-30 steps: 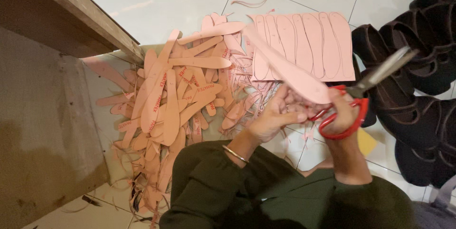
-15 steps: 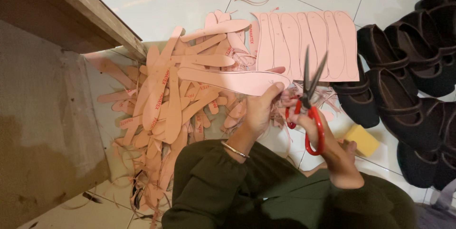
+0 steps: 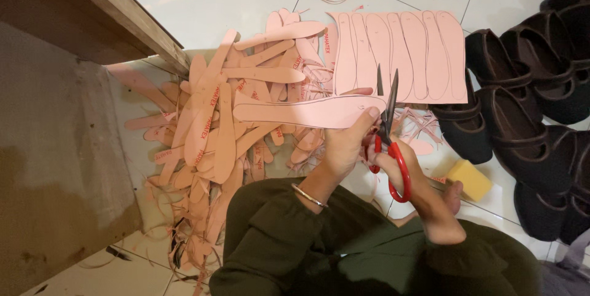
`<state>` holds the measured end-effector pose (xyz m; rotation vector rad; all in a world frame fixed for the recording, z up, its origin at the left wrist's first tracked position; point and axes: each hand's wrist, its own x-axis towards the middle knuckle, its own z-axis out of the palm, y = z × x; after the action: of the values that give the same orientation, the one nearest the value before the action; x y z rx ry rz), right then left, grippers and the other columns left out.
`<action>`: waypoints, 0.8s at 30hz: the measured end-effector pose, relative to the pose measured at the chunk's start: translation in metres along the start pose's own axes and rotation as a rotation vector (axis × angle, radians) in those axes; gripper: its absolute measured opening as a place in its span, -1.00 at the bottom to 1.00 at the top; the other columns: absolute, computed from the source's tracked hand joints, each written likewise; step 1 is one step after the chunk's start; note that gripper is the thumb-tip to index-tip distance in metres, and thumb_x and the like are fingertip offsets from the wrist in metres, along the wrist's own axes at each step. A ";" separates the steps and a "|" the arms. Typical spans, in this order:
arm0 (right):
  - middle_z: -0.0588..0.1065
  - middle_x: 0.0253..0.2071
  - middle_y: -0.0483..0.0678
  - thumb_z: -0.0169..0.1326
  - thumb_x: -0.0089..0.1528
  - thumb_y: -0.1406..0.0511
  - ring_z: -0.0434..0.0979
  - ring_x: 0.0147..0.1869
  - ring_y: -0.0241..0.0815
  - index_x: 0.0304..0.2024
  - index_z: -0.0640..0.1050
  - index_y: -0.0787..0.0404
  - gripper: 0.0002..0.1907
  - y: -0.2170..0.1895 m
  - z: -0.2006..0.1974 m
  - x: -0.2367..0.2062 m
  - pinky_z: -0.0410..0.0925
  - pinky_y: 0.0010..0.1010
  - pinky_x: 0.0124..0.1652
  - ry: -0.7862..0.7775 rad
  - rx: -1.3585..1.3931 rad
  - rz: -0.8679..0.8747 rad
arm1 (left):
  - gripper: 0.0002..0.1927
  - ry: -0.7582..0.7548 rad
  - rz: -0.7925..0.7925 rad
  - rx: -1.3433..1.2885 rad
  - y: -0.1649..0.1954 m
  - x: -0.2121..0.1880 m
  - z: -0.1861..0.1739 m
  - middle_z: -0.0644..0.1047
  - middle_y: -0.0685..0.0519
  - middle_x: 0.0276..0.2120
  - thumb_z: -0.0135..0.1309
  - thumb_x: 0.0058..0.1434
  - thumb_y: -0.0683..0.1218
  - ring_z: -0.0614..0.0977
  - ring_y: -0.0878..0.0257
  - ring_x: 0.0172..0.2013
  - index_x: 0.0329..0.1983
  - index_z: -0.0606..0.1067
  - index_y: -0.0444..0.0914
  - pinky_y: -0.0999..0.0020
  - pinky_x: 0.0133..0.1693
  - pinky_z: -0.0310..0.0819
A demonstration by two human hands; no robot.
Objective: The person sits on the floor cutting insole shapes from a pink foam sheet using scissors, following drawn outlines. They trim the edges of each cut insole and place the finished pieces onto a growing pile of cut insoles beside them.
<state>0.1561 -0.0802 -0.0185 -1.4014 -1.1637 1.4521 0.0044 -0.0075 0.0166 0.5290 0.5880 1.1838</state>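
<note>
I'm looking straight down at the floor here. The left hand (image 3: pixel 345 142) is closed around the near end of a long pink insole piece (image 3: pixel 301 110), thumb pressed on top, and holds it level above the heap. The piece stretches off to the left over the pile of cut insoles (image 3: pixel 215 130). The right hand (image 3: pixel 410 170) has its fingers through the red loops of the scissors (image 3: pixel 388 133), curled in tight on the handles. The blades point up and away from me, parted a little, and sit right at the edge of the piece where the left thumb grips it. Behind the blades lies a pink sheet (image 3: pixel 399 56) marked with insole outlines, flat on the white tiles. To the right, a row of dark shoes (image 3: pixel 522 99) lines the edge. A yellow sponge (image 3: pixel 469 179) sits just beside the right wrist. Thin pink trimmings are scattered around the pile. A wooden bench (image 3: pixel 117 13) fills the upper left.
</note>
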 end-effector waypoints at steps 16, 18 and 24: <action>0.47 -0.49 -0.03 -0.08 0.26 0.36 0.46 -0.44 -0.23 -0.45 0.43 0.31 -0.81 -0.041 0.015 -0.007 0.34 -0.43 -0.38 0.071 -0.184 -0.162 | -0.60 -0.014 0.007 0.021 -0.003 -0.011 0.003 0.52 0.03 -0.26 0.08 0.39 -0.23 0.56 0.38 -0.30 0.25 0.30 -0.30 0.51 -0.28 0.52; 0.46 -0.52 -0.01 -0.08 0.28 0.35 0.44 -0.47 -0.23 -0.44 0.45 0.33 -0.78 -0.041 0.015 -0.007 0.32 -0.43 -0.41 0.095 -0.158 -0.076 | -0.61 -0.026 0.013 -0.008 -0.003 -0.008 0.002 0.52 0.03 -0.25 0.08 0.39 -0.23 0.57 0.37 -0.28 0.24 0.31 -0.31 0.50 -0.23 0.53; 0.42 -0.61 -0.02 -0.07 0.24 0.34 0.38 -0.56 -0.22 -0.34 0.54 0.35 -0.79 -0.045 0.007 -0.004 0.26 -0.41 -0.49 0.079 -0.104 0.129 | -0.66 -0.018 0.013 -0.020 -0.004 -0.004 -0.005 0.53 0.03 -0.22 0.10 0.37 -0.26 0.57 0.35 -0.24 0.19 0.37 -0.33 0.47 -0.17 0.55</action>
<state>0.1473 -0.0724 0.0255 -1.6164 -1.1308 1.4279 0.0029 -0.0120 0.0106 0.5267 0.5569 1.1952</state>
